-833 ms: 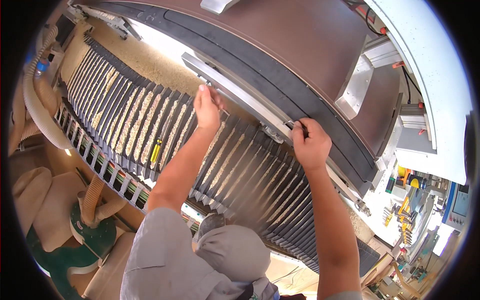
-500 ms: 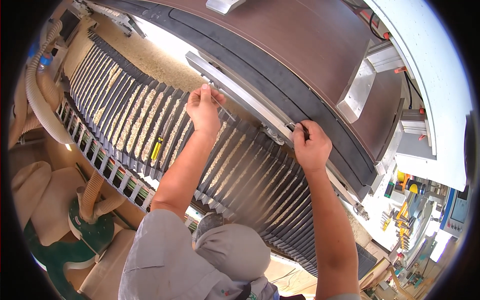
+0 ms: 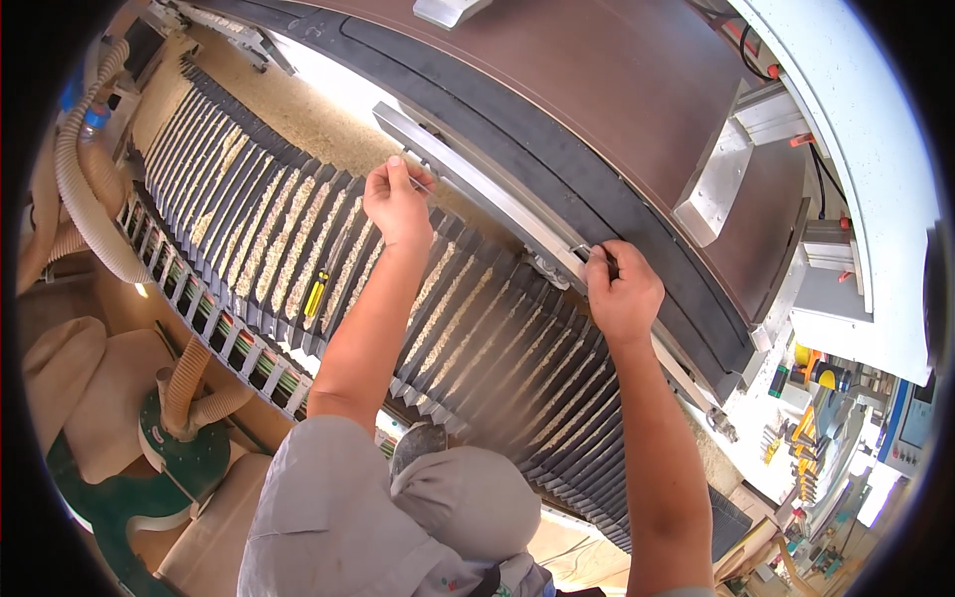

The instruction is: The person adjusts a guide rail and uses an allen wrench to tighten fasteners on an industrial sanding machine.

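Observation:
My left hand (image 3: 396, 207) is closed in a pinch on a thin metal rod that looks like a hex key (image 3: 422, 186), right beside the silver metal rail (image 3: 497, 189). Small fittings show on the rail's near side by those fingers. Farther right, my right hand (image 3: 625, 291) is closed at the same rail, thumb and fingers pressed together at its edge; what they hold, if anything, is hidden. Below both hands runs a black ribbed bellows cover (image 3: 438, 328) with wood chips in its folds. A yellow-and-black screwdriver (image 3: 316, 294) lies in one fold.
Beyond the rail lies a black-edged machine bed with a brown panel (image 3: 597, 99) and metal brackets (image 3: 711, 189). A cable chain (image 3: 229, 343) curves along the near side. Hoses (image 3: 75, 189) and a green dust extractor (image 3: 184, 438) stand left. Tools (image 3: 801, 448) lie at the right.
My left hand has shifted slightly up and left, and less of the rod shows than before. My right hand stays at the rail.

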`<act>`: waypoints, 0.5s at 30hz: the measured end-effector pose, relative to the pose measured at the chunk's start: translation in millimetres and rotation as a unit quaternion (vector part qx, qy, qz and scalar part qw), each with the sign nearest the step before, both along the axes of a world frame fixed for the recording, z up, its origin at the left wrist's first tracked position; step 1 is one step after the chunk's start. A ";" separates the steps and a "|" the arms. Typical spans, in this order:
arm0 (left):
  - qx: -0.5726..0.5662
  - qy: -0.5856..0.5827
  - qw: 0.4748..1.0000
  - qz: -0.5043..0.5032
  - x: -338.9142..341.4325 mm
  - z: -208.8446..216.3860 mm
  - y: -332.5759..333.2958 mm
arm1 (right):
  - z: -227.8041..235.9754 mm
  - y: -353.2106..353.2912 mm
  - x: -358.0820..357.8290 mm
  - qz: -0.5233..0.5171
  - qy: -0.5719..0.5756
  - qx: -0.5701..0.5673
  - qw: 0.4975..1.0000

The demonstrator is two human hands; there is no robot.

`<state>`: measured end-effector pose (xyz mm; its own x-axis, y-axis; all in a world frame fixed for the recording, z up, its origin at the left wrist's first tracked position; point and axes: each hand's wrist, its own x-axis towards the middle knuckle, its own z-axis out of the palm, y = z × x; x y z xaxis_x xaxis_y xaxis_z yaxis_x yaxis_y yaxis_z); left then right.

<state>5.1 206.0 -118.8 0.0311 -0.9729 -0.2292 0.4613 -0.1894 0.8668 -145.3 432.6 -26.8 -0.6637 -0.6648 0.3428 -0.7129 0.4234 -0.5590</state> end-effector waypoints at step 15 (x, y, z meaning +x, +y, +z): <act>0.181 0.062 0.980 -0.049 -2.2 49.2 -10.8 | 0.6 1.2 0.7 0.003 0.007 0.003 1.000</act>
